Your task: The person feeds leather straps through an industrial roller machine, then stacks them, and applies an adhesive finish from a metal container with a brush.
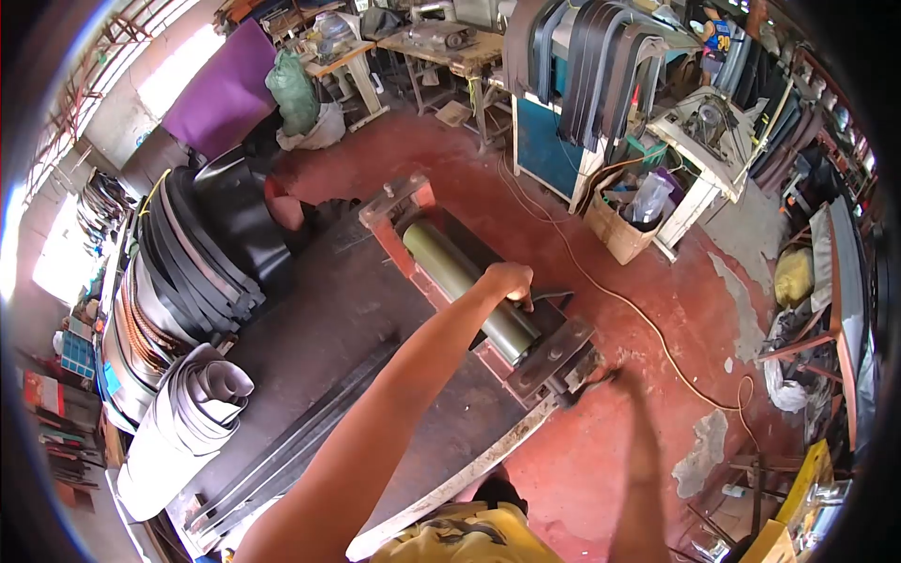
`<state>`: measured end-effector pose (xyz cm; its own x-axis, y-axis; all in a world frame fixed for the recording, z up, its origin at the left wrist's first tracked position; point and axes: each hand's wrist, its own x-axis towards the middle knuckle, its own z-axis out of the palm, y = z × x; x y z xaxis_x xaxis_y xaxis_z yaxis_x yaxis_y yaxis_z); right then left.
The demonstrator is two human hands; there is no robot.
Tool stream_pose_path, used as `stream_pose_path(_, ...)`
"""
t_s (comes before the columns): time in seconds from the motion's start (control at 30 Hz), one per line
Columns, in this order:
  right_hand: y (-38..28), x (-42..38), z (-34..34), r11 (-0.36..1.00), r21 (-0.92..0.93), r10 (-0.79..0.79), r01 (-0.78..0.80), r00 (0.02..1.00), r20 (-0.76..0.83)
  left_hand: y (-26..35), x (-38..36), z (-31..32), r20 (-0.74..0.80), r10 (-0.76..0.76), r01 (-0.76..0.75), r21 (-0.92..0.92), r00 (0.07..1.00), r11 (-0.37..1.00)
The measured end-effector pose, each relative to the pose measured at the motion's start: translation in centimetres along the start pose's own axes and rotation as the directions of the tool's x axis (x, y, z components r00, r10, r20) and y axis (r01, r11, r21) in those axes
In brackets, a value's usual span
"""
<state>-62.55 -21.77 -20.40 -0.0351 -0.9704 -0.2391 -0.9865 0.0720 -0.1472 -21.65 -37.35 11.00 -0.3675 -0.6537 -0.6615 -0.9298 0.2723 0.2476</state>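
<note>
rolled sheets (188, 413) left of the roller machine (469, 281).

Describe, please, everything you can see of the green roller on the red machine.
The green roller is a smooth olive cylinder, seemingly metal, lying horizontally in a red frame on the floor, with a darker roller beside it. Its near end sits by a bolted plate. The left hand rests on top near that end.

Bright daylight from left openings; fisheye warping, dark corners, blurred right arm.
</note>
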Motion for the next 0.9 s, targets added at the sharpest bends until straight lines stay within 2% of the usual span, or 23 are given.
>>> stream_pose_path(0.03, -3.0, -4.9, 5.7, 0.998, 0.062, -0.007, 0.001, 0.996, 0.094, -0.3, 1.1, 0.6, -0.109, 0.038, -0.041, -0.021, 0.993, 0.999)
stream_pose_path(0.1, -10.3, -16.0, 10.7, 0.974, 0.225, -0.101, 0.026, 0.939, 0.329, -1.3, 3.5, 2.5, -0.367, 0.1, -0.142, -0.088, 0.925, 0.986)
stream_pose_path(0.13, -14.2, -21.2, 9.9, 0.948, 0.315, -0.185, 0.042, 0.879, 0.44, -1.0, 3.0, 1.9, -0.315, 0.06, -0.132, -0.216, 0.947, 0.967)
stream_pose_path(0.2, -20.4, -29.1, 3.2, 0.87, 0.493, -0.36, 0.01, 0.697, 0.621, 1.3, 1.7, 0.2, -0.205, 0.028, -0.123, -0.468, 0.978, 0.875)
stream_pose_path(0.23, -22.3, -31.4, -0.8, 0.846, 0.532, -0.404, -0.027, 0.619, 0.674, 1.6, 2.2, 0.0, -0.235, 0.032, -0.142, -0.468, 0.972, 0.872)
stream_pose_path(0.33, -24.2, -30.2, -20.5, 0.794, 0.602, -0.517, -0.08, 0.431, 0.74, 1.9, 4.9, 0.6, -0.402, -0.093, -0.136, -0.506, 0.911, 0.852)
stream_pose_path(0.37, -24.1, -29.6, -25.8, 0.791, 0.607, -0.533, -0.077, 0.401, 0.745, 2.4, 4.2, 0.4, -0.462, -0.121, -0.154, -0.514, 0.879, 0.844)
stream_pose_path(0.43, -23.3, -28.6, -34.4, 0.814, 0.579, -0.51, -0.04, 0.427, 0.747, 3.2, 3.3, -1.2, -0.607, -0.179, -0.243, -0.546, 0.774, 0.802)
stream_pose_path(0.47, -22.6, -28.2, -36.1, 0.864, 0.5, -0.451, 0.06, 0.536, 0.714, 3.5, 2.2, -2.3, -0.676, -0.215, -0.306, -0.564, 0.705, 0.767)
stream_pose_path(0.5, -22.0, -27.2, -38.4, 0.882, 0.472, -0.38, 0.013, 0.612, 0.694, 3.8, 1.0, -3.8, -0.69, -0.216, -0.323, -0.562, 0.69, 0.762)
stream_pose_path(0.53, -21.2, -26.2, -40.4, 0.895, 0.445, -0.308, -0.036, 0.672, 0.673, 3.6, 0.1, -5.1, -0.746, -0.162, -0.361, -0.485, 0.646, 0.797)
stream_pose_path(0.6, -18.6, -23.2, -41.5, 0.983, 0.048, -0.177, 0.175, 0.871, 0.458, 3.4, -2.5, -7.4, -0.803, -0.139, -0.392, -0.424, 0.579, 0.817)
stream_pose_path(0.67, -15.2, -19.5, -40.9, 0.98, -0.024, -0.194, 0.198, 0.974, 0.119, 4.7, -11.5, -9.3, -0.855, -0.103, -0.454, -0.368, 0.509, 0.811)
stream_pose_path(0.7, -13.5, -17.1, -39.9, 0.993, -0.033, -0.112, 0.112, 0.994, 0.021, 3.9, -14.2, -9.0, -0.901, -0.077, -0.474, -0.296, 0.427, 0.829)
stream_pose_path(0.77, -10.3, -11.9, -36.0, 1.0, -0.011, -0.001, -0.001, 0.979, -0.201, 1.9, -21.5, -7.4, -0.934, 0.018, -0.578, -0.206, 0.358, 0.79)
stream_pose_path(0.8, -8.7, -9.9, -32.5, 1.0, 0.009, 0.018, -0.016, 0.947, -0.319, 0.2, -24.6, -6.0, -0.968, 0.099, -0.53, -0.039, 0.229, 0.847)
stream_pose_path(0.83, -7.5, -7.7, -28.3, 1.0, 0.029, 0.02, -0.009, 0.905, -0.424, -1.9, -28.2, -4.7, -0.968, 0.094, -0.505, -0.037, 0.233, 0.862)
stream_pose_path(0.9, -4.8, -4.2, -15.6, 0.98, 0.195, 0.119, -0.032, 0.885, -0.451, -5.8, -34.7, -0.5, -0.972, 0.064, -0.395, -0.032, 0.225, 0.918)
